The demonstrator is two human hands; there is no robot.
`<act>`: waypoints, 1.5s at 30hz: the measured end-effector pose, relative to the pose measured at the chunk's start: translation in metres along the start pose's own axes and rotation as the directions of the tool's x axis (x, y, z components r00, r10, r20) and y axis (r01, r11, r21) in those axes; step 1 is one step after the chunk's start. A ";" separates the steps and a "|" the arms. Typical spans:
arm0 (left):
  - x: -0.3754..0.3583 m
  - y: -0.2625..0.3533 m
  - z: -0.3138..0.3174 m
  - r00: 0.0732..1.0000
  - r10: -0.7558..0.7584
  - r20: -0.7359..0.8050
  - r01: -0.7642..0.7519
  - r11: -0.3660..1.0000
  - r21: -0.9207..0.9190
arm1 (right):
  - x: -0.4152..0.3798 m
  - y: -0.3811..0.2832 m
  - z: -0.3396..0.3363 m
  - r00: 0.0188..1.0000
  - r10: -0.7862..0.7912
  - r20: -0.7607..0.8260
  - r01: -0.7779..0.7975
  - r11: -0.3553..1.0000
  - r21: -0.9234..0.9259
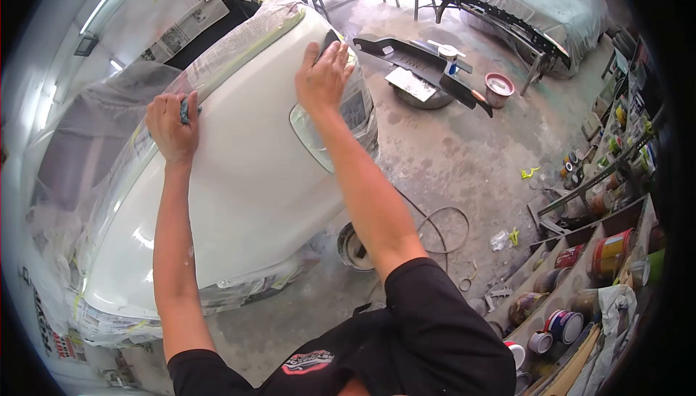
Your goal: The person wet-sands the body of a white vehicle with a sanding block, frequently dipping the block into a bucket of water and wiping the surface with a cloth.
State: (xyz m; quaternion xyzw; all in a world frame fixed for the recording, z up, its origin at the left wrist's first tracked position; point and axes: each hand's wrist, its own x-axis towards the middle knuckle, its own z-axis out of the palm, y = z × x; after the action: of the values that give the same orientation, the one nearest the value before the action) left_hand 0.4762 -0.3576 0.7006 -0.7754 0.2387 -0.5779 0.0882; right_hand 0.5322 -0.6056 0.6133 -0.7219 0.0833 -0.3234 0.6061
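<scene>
A smooth white car body panel (239, 142) spreads out in front of me, its borders masked with newspaper (206, 23), tape and clear plastic. My left hand (172, 128) is closed on a crumpled blue-grey piece (186, 110) that looks like cloth or sandpaper, near the panel's left edge. Farther up, my right hand (323, 81) presses at the panel's upper right edge, fingers bent over a small dark piece (330, 39) that pokes out past them; its kind cannot be made out. Below that hand lies a masked, rounded opening (308, 135) in the panel.
A long dark bumper part (413, 63) rests over a round stand, beside a reddish bucket (499, 88). Another bucket (354, 247) and a hose (442, 229) are on the floor near my right arm. Shelves with paint cans (609, 255) line the right; a plastic-covered car (536, 5) stands behind.
</scene>
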 end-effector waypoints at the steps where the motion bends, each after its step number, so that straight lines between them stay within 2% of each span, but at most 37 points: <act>1: 0.001 0.001 0.000 1.000 -0.016 0.006 0.016 1.000 -0.002 | -0.012 0.002 0.007 0.996 -0.076 -0.042 0.074 0.996 -0.047; 3: 0.002 0.001 0.001 1.000 -0.012 -0.006 0.013 1.000 0.008 | -0.062 0.009 0.028 0.968 -0.219 -0.124 0.201 0.969 -0.144; 6: -0.001 -0.001 0.002 1.000 0.010 -0.011 -0.010 1.000 -0.012 | -0.095 0.005 0.024 0.958 -0.284 -0.039 0.270 0.941 -0.206; 9: -0.003 -0.007 0.003 1.000 0.022 -0.010 -0.023 1.000 -0.008 | -0.016 0.004 0.009 0.996 -0.088 -0.010 0.086 0.990 -0.110; 12: -0.002 -0.005 0.004 1.000 -0.014 0.002 0.014 1.000 -0.011 | -0.013 0.012 0.008 0.987 -0.162 -0.022 0.156 0.975 -0.160; 15: -0.001 -0.002 0.002 1.000 -0.024 -0.012 0.024 1.000 0.014 | -0.080 0.024 0.017 0.926 -0.377 0.007 0.364 0.889 -0.279; 16: -0.002 -0.001 0.002 1.000 -0.020 -0.020 0.020 0.999 0.025 | -0.082 0.027 0.019 0.913 -0.408 -0.008 0.388 0.873 -0.296; 19: -0.002 -0.003 0.004 1.000 -0.022 0.000 0.022 1.000 0.018 | -0.027 0.005 0.024 0.886 -0.462 -0.051 0.447 0.877 -0.178; 23: -0.004 -0.005 0.003 1.000 -0.021 0.016 0.021 1.000 0.004 | -0.013 0.007 0.019 0.866 -0.500 0.023 0.494 0.847 -0.198; 26: -0.002 -0.002 0.004 1.000 -0.021 -0.006 0.021 1.000 0.015 | -0.068 0.037 0.000 0.848 -0.526 0.067 0.520 0.798 -0.305; 29: -0.002 -0.003 0.003 1.000 -0.020 0.018 0.020 1.000 0.002 | -0.017 0.028 0.009 0.825 -0.564 -0.038 0.536 0.801 -0.266; 30: -0.003 -0.005 0.002 0.999 -0.025 0.029 0.025 1.000 -0.011 | 0.007 0.016 0.007 0.868 -0.496 -0.021 0.477 0.845 -0.241; 33: -0.003 -0.004 0.004 0.999 -0.045 0.017 0.045 0.999 -0.025 | 0.010 0.009 0.017 0.892 -0.447 -0.066 0.413 0.866 -0.284; 34: -0.001 -0.004 0.004 0.999 -0.047 0.008 0.047 0.999 -0.024 | -0.011 0.014 0.028 0.857 -0.508 -0.088 0.440 0.809 -0.390; 36: 0.002 0.000 0.002 0.999 -0.047 0.003 0.047 0.999 -0.024 | -0.077 0.008 0.050 0.793 -0.609 -0.019 0.580 0.764 -0.283; 39: -0.001 0.001 -0.002 1.000 -0.016 -0.020 0.015 1.000 -0.023 | -0.124 -0.002 0.059 0.716 -0.662 0.222 0.691 0.717 -0.093; 40: -0.001 0.000 0.000 0.999 -0.002 -0.039 0.001 1.000 -0.024 | -0.108 0.008 0.052 0.642 -0.726 0.247 0.767 0.614 -0.186; 42: -0.001 -0.005 0.006 1.000 -0.011 -0.018 0.011 1.000 0.006 | -0.058 0.021 0.035 0.740 -0.666 0.095 0.635 0.645 -0.425; 45: -0.008 -0.005 0.003 0.998 -0.047 0.039 0.047 0.999 0.019 | -0.019 0.005 0.027 0.897 -0.431 -0.096 0.367 0.848 -0.383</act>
State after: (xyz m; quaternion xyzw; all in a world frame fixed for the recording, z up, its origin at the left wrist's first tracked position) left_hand 0.4785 -0.3496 0.6947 -0.7913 0.2135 -0.5664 0.0862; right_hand 0.5337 -0.5750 0.5999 -0.7888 0.0417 -0.4853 0.3749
